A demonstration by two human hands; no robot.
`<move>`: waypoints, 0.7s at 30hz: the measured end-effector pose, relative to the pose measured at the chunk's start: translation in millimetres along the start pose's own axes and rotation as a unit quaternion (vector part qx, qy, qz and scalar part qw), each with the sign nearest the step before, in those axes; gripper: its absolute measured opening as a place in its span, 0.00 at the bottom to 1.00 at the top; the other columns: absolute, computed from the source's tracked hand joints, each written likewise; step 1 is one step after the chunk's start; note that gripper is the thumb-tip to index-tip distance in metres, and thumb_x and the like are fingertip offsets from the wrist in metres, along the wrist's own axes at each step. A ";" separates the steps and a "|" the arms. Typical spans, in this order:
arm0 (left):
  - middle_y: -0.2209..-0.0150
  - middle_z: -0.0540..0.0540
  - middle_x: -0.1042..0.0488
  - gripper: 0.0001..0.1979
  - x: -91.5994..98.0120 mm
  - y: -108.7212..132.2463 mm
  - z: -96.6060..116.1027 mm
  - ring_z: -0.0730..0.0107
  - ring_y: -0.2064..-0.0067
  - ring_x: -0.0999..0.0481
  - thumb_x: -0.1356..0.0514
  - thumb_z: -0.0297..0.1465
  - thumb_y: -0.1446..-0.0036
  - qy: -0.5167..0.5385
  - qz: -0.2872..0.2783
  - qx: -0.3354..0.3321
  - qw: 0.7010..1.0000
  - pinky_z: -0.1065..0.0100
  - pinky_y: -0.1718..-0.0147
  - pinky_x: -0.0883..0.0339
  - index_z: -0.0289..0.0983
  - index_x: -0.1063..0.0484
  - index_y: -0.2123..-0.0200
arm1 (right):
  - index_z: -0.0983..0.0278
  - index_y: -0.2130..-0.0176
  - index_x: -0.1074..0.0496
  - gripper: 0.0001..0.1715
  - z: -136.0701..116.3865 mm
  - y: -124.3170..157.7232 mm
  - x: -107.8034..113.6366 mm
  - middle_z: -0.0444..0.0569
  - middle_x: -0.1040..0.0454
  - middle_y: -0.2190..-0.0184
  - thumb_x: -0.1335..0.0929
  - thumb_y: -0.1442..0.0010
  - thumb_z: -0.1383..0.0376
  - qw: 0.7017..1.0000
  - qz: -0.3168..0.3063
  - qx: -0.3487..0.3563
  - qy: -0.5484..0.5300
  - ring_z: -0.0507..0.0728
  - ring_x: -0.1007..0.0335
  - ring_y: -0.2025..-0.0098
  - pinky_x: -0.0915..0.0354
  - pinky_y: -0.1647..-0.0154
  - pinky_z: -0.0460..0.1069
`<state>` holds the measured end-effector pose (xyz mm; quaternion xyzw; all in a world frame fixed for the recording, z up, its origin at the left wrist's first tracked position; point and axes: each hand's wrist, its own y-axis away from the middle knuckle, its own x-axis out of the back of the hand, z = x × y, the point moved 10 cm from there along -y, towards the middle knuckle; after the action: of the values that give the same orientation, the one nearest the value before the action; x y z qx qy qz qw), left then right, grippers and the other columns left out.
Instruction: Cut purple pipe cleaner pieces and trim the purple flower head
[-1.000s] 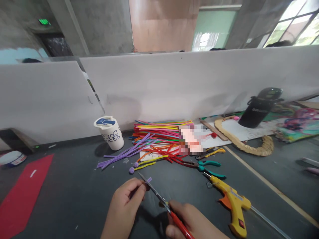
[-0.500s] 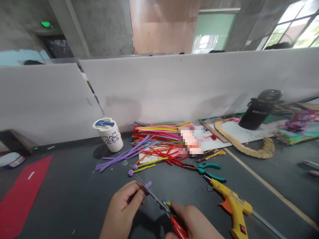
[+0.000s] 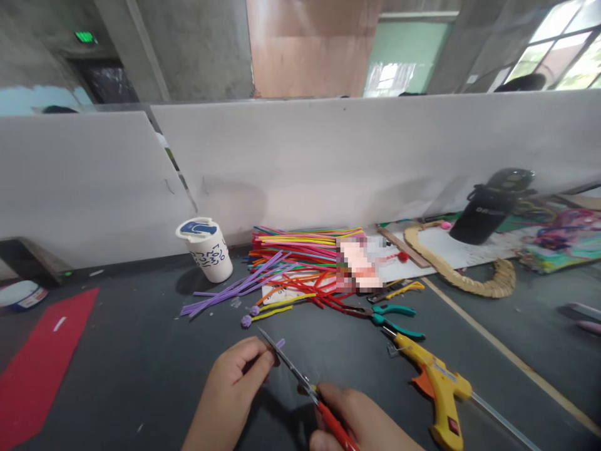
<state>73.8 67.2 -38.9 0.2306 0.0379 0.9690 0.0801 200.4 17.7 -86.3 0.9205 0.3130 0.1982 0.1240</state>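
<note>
My left hand [image 3: 232, 391] is closed in a pinch on a short purple pipe cleaner piece [image 3: 280, 344], whose tip sticks out past the fingers. My right hand [image 3: 361, 423] grips the red handles of a pair of scissors [image 3: 300, 381]. The scissor blades point up and left and cross the purple piece right at my left fingertips. Both hands hover low over the dark grey table [image 3: 122, 369], near its front edge.
A heap of coloured pipe cleaners [image 3: 300, 257] lies behind the hands, with loose purple ones [image 3: 225, 294] beside it. Green-handled pliers [image 3: 389, 316] and a yellow glue gun [image 3: 439, 388] lie to the right. A white paper cup [image 3: 206, 249] stands left, a black bottle [image 3: 493, 203] far right.
The hands and scissors have barely shifted; the blades stay at the purple piece. The view wobbled slightly.
</note>
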 end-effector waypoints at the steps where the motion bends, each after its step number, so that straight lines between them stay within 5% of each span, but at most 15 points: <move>1: 0.78 0.51 0.36 0.13 -0.5 -0.6 -0.2 0.68 0.73 0.36 0.49 0.35 0.48 0.003 0.001 0.000 1.000 0.71 0.71 0.45 0.36 0.34 0.79 | 0.66 0.70 0.38 0.18 0.9 -0.4 -0.6 0.40 0.45 0.79 0.37 0.48 0.52 1.000 -0.002 0.001 0.016 0.48 0.54 0.77 0.54 0.80 0.43; 11: 0.83 0.52 0.39 0.14 -12.8 -10.2 -31.6 0.71 0.78 0.40 0.48 0.37 0.50 0.025 0.008 0.053 0.998 0.71 0.78 0.49 0.36 0.35 0.82 | 0.65 0.74 0.42 0.21 4.8 -5.6 0.8 0.41 0.44 0.78 0.40 0.47 0.49 0.998 0.010 -0.022 0.060 0.49 0.51 0.76 0.52 0.78 0.43; 18: 0.86 0.53 0.40 0.12 -24.8 -13.0 -42.4 0.73 0.81 0.42 0.46 0.35 0.54 0.053 0.004 0.080 0.995 0.72 0.81 0.52 0.35 0.33 0.84 | 0.63 0.76 0.46 0.31 27.2 -7.8 -15.0 0.39 0.50 0.81 0.45 0.50 0.38 0.998 -0.024 -0.026 -0.042 0.46 0.56 0.79 0.56 0.82 0.42; 21: 0.86 0.54 0.41 0.11 -29.0 -15.3 -49.7 0.74 0.82 0.43 0.46 0.33 0.56 0.065 0.006 0.090 0.994 0.73 0.82 0.53 0.35 0.32 0.85 | 0.63 0.78 0.47 0.32 43.8 -12.3 -18.5 0.37 0.51 0.84 0.42 0.54 0.37 0.990 -0.014 -0.082 -0.112 0.45 0.58 0.82 0.58 0.85 0.42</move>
<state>79.0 75.5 -97.7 0.1734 0.1286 0.9751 0.0504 199.9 11.0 -135.0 0.9190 0.2932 0.1173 0.2359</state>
